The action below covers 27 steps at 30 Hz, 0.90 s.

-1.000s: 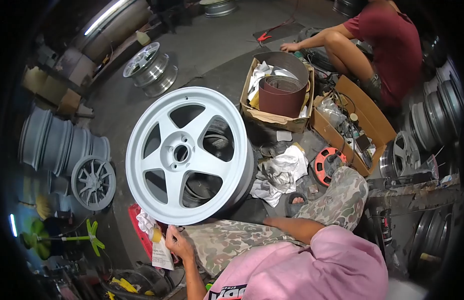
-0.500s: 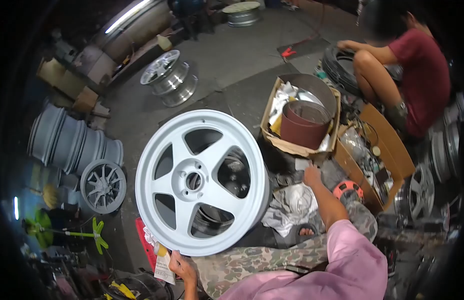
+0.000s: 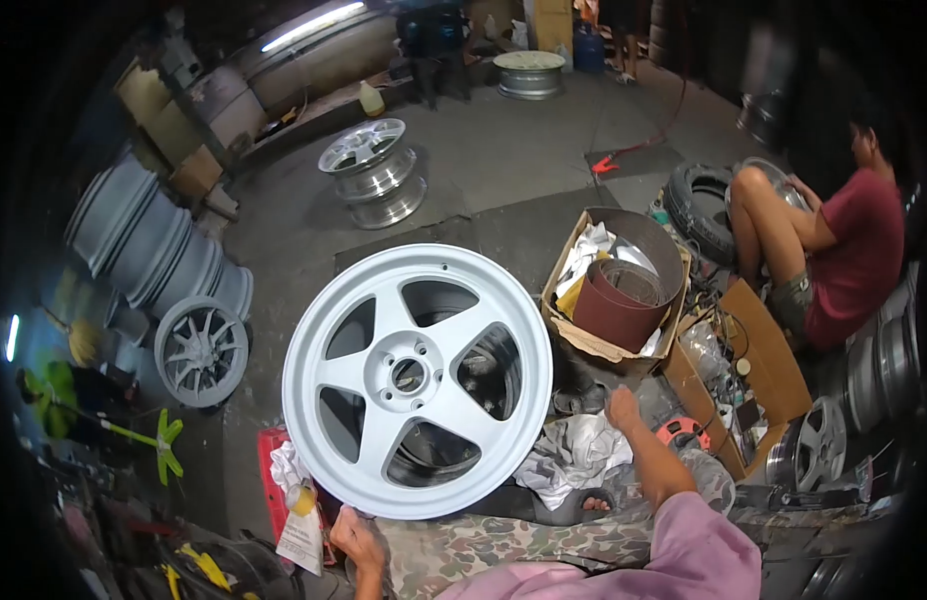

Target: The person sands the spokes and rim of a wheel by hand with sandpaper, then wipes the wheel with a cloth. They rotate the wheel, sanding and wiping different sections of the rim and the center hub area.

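Observation:
A pale grey five-spoke wheel rim [image 3: 399, 420] leans face up before my knees, raised on something dark that shows through its openings. By the rim's lower edge is my left hand [image 3: 357, 542], its fingers curled; what they hold, if anything, is hidden. A roll of yellowish tape [image 3: 302, 500] with printed paper [image 3: 302, 542] lies to the left of this hand. My right hand [image 3: 624, 410] is closed above crumpled white cloth [image 3: 574, 455], right of the rim. No object can be made out in its fingers.
A cardboard box [image 3: 616, 345] holds rolled brown sandpaper [image 3: 624, 305] and rags. Beside it stands an open carton [image 3: 774, 390] of clutter. A seated person [image 3: 854, 245] handles a rim by a tyre [image 3: 699, 215]. Stacked rims [image 3: 154, 250] line the left; a silver rim [image 3: 379, 165] stands ahead.
The view has tilted up, shifting the scene. A small light piece seen at my right fingertips earlier no longer shows. The seated person has straightened up. My left hand stays by the rim's edge.

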Each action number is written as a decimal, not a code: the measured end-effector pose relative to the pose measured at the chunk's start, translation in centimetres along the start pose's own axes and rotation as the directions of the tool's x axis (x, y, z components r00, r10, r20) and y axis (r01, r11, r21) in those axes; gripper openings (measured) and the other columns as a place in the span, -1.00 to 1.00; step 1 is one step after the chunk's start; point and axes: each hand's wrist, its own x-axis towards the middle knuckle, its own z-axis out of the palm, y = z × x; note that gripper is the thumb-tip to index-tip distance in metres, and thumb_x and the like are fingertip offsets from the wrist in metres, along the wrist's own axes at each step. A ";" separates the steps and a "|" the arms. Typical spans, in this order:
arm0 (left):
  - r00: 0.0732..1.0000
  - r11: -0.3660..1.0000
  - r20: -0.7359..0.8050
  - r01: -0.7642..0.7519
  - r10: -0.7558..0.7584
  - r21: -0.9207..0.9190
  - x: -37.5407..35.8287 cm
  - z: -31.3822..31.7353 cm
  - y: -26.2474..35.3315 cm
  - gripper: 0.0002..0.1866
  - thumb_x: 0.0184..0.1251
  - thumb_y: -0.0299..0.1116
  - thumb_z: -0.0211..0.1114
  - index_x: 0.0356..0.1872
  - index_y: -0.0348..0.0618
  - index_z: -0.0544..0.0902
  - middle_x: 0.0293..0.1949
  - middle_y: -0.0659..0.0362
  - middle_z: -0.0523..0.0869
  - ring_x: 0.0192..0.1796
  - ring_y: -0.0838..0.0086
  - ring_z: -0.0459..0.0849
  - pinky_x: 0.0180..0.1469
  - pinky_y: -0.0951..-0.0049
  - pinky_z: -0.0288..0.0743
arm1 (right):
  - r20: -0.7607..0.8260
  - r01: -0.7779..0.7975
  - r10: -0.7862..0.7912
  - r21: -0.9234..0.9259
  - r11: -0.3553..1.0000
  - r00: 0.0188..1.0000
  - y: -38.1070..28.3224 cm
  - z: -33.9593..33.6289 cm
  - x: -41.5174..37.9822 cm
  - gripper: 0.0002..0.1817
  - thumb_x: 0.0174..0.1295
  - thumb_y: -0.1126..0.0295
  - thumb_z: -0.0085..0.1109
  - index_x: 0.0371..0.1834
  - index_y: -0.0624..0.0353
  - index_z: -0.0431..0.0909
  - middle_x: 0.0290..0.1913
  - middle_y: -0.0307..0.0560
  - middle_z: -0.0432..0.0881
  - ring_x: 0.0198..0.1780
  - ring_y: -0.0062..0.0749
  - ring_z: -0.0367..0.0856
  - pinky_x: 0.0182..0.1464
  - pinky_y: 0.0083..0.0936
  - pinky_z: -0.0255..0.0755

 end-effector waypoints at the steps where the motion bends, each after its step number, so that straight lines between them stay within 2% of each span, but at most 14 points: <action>1: 1.000 0.999 -0.008 -0.010 0.010 -0.032 -0.2 0.1 -1.2 -0.53 0.68 -0.35 -0.05 -0.50 -0.47 0.49 -0.63 -0.03 0.52 -0.59 0.24 0.40 -0.46 0.23 0.20 | -0.093 0.017 -0.013 0.040 0.999 0.996 -0.3 -0.8 -1.1 -0.79 0.21 0.41 0.18 -0.36 0.33 0.75 -0.10 0.34 0.72 -0.03 0.18 0.74 0.05 -0.10 0.65; 2: 1.000 0.999 -0.030 0.001 -0.002 -0.045 -0.4 0.0 -0.9 -0.53 0.68 -0.35 -0.05 -0.50 -0.47 0.49 -0.63 -0.03 0.52 -0.59 0.24 0.40 -0.46 0.23 0.20 | -0.105 0.036 -0.034 0.022 0.999 0.994 -0.4 -1.6 -1.4 -0.79 0.21 0.41 0.18 -0.36 0.33 0.75 -0.10 0.34 0.72 -0.03 0.18 0.74 0.05 -0.10 0.65; 6: 0.976 0.940 -0.058 0.185 -0.210 -0.286 1.1 0.0 0.8 -0.53 0.70 -0.24 0.06 -0.50 -0.30 0.52 -0.59 0.25 0.53 -0.56 0.63 0.39 -0.47 0.47 0.22 | -0.162 0.064 -0.054 0.060 0.996 0.985 -2.2 -6.3 -4.1 -0.74 0.09 0.37 0.39 -0.21 0.30 0.66 -0.12 0.31 0.71 0.00 0.23 0.70 0.04 0.01 0.60; 8: 0.922 0.776 0.024 0.339 -0.387 -0.532 3.1 -1.0 0.9 -0.58 0.67 -0.13 0.15 -0.47 -0.08 0.44 -0.60 0.37 0.41 -0.66 0.73 0.31 -0.64 0.62 0.13 | -0.191 0.055 -0.036 0.094 0.994 0.981 -3.7 -9.6 -5.7 -0.66 0.03 0.34 0.46 -0.16 0.28 0.62 -0.12 0.31 0.70 0.01 0.26 0.68 0.02 0.04 0.59; 10: 0.860 0.622 0.149 0.463 -0.489 -0.632 6.1 -1.8 -0.3 -0.60 0.63 -0.09 0.21 -0.45 -0.04 0.45 -0.61 0.36 0.41 -0.69 0.71 0.32 -0.67 0.62 0.11 | -0.224 0.128 -0.041 0.393 0.911 0.974 -4.2 -12.6 -6.9 -0.49 -0.01 0.10 0.51 -0.24 0.28 0.51 -0.16 0.35 0.68 -0.04 0.38 0.64 -0.02 0.07 0.53; 14: 0.897 0.645 0.169 0.415 -0.408 -0.642 13.4 -0.3 -6.8 -0.67 0.50 -0.05 0.37 -0.37 -0.04 0.58 -0.57 0.38 0.53 -0.62 0.70 0.39 -0.57 0.59 0.16 | -0.153 0.117 -0.081 0.245 0.962 0.985 -4.0 -16.6 -9.3 -0.57 -0.04 0.18 0.47 -0.42 0.30 0.46 -0.37 0.27 0.65 -0.27 0.17 0.66 -0.17 -0.06 0.51; 15: 0.895 0.634 0.192 0.424 -0.403 -0.647 15.5 -0.2 -7.1 -0.66 0.47 -0.04 0.40 -0.40 -0.03 0.59 -0.57 0.39 0.54 -0.60 0.70 0.41 -0.57 0.60 0.17 | -0.170 0.127 -0.084 0.265 0.956 0.982 -5.1 -18.4 -11.1 -0.62 0.00 0.22 0.41 -0.47 0.31 0.47 -0.46 0.22 0.60 -0.40 -0.05 0.59 -0.24 -0.15 0.48; 18: 0.889 0.679 0.263 0.457 -0.376 -0.575 22.0 1.2 -10.3 -0.60 0.36 0.04 0.48 -0.32 -0.13 0.71 -0.47 0.32 0.66 -0.51 0.66 0.53 -0.48 0.58 0.33 | -0.205 0.127 -0.054 0.365 0.922 0.977 -4.8 -18.9 -13.1 -0.67 0.09 0.25 0.33 -0.46 0.33 0.48 -0.47 0.18 0.60 -0.41 -0.19 0.56 -0.26 -0.20 0.48; 19: 0.884 0.705 0.306 0.467 -0.353 -0.533 24.0 1.7 -11.4 -0.56 0.34 0.06 0.49 -0.26 -0.18 0.74 -0.43 0.28 0.71 -0.46 0.61 0.59 -0.42 0.55 0.42 | -0.176 0.153 -0.088 0.403 0.902 0.980 -4.4 -18.6 -13.3 -0.76 0.27 0.30 0.16 -0.29 0.30 0.51 -0.41 0.04 0.65 -0.39 -0.29 0.59 -0.28 -0.30 0.48; 20: 0.905 0.759 0.294 0.421 -0.309 -0.496 25.5 2.5 -11.5 -0.52 0.34 0.07 0.49 -0.21 -0.25 0.75 -0.36 0.23 0.75 -0.36 0.54 0.64 -0.29 0.50 0.50 | -0.169 0.142 -0.080 0.397 0.907 0.982 -5.2 -19.1 -14.1 -0.76 0.27 0.30 0.16 -0.29 0.30 0.51 -0.41 0.04 0.65 -0.39 -0.29 0.59 -0.28 -0.30 0.48; 22: 0.934 0.868 0.296 0.309 -0.200 -0.389 28.8 4.3 -11.8 -0.43 0.38 0.11 0.43 -0.11 -0.35 0.76 -0.22 0.13 0.79 -0.18 0.46 0.70 -0.03 0.43 0.56 | 0.097 -0.100 0.028 0.911 0.400 0.995 -9.1 -21.2 -15.2 -0.67 0.37 0.33 0.08 0.03 0.38 0.45 -0.27 0.11 0.59 -0.25 -0.16 0.70 -0.10 -0.22 0.54; 23: 0.938 0.917 0.317 0.245 -0.142 -0.316 29.9 5.5 -12.4 -0.39 0.41 0.15 0.39 -0.07 -0.38 0.76 -0.15 0.09 0.80 -0.09 0.44 0.71 0.10 0.39 0.55 | 0.099 -0.103 0.030 0.905 0.412 0.995 -10.9 -22.4 -15.3 -0.67 0.37 0.33 0.08 0.03 0.38 0.45 -0.27 0.11 0.59 -0.25 -0.16 0.70 -0.10 -0.22 0.54; 25: 0.944 0.918 0.285 0.255 -0.167 -0.304 30.7 7.5 -12.4 -0.37 0.45 0.18 0.32 -0.05 -0.36 0.76 -0.15 0.09 0.81 -0.09 0.45 0.71 0.10 0.40 0.55 | -0.161 0.188 -0.098 0.813 0.552 0.982 -14.6 -24.7 -14.9 -0.72 0.44 0.36 0.00 0.08 0.31 0.35 -0.25 -0.01 0.51 -0.29 -0.35 0.62 -0.18 -0.32 0.51; 27: 0.951 0.923 0.241 0.261 -0.195 -0.283 29.7 8.0 -11.7 -0.35 0.49 0.21 0.26 -0.04 -0.35 0.76 -0.14 0.09 0.81 -0.09 0.45 0.71 0.10 0.40 0.55 | -0.224 0.276 -0.165 0.692 0.667 0.960 -18.0 -27.5 -13.9 -0.77 0.45 0.38 0.01 0.04 0.28 0.35 -0.27 -0.04 0.51 -0.31 -0.41 0.57 -0.22 -0.37 0.48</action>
